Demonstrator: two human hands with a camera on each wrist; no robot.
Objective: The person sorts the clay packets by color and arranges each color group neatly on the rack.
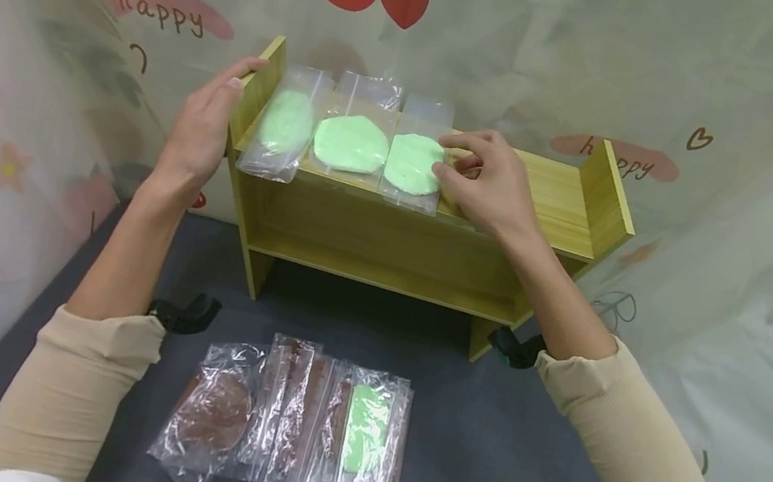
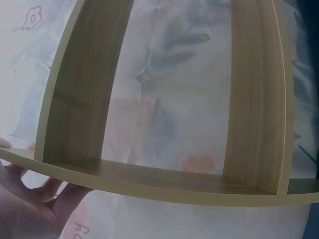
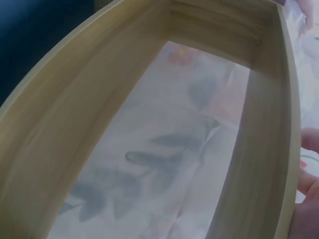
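Observation:
My left hand grips the left side panel of a small wooden shelf; the left wrist view shows fingers on both sides of that board. On the top board lie three clear zip bags, each with a flat pale green piece: a left bag, a middle bag and a right bag. At the right bag's right edge is my right hand, its thumb and index finger parted and touching or almost touching the bag. Its other fingers are bent underneath, partly hidden.
On the dark table in front of the shelf lies a row of zip bags, several with brown pieces and one showing a green piece. A printed curtain hangs behind and on both sides. The shelf's right side panel stands upright.

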